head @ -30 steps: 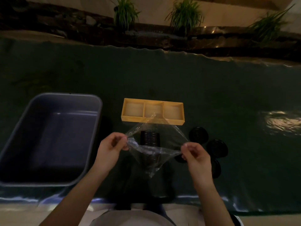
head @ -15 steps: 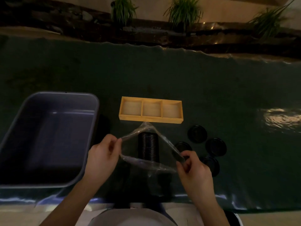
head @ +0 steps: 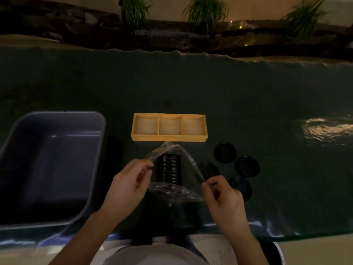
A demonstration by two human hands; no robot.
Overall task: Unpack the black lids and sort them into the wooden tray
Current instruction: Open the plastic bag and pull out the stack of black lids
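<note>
A clear plastic bag (head: 177,190) is stretched between my hands above the table. My left hand (head: 128,186) pinches its left edge and my right hand (head: 222,196) pinches its right edge. Seen through and behind the bag, a stack of black lids (head: 169,168) lies on its side on the dark cloth. Several loose black lids lie flat to the right, one of them (head: 225,152) farthest back. The wooden tray (head: 169,138) has three compartments, all bare, and sits just beyond the bag.
A large grey plastic tub (head: 95,155) stands at the left, nothing visible inside. The table wears a dark green cloth (head: 248,96). Plants line a ledge beyond the far edge. A light reflection glares at the right.
The bag has been lowered and pulled toward me, its top folding into a peak. Both hands dropped and came closer together, still pinching it.
</note>
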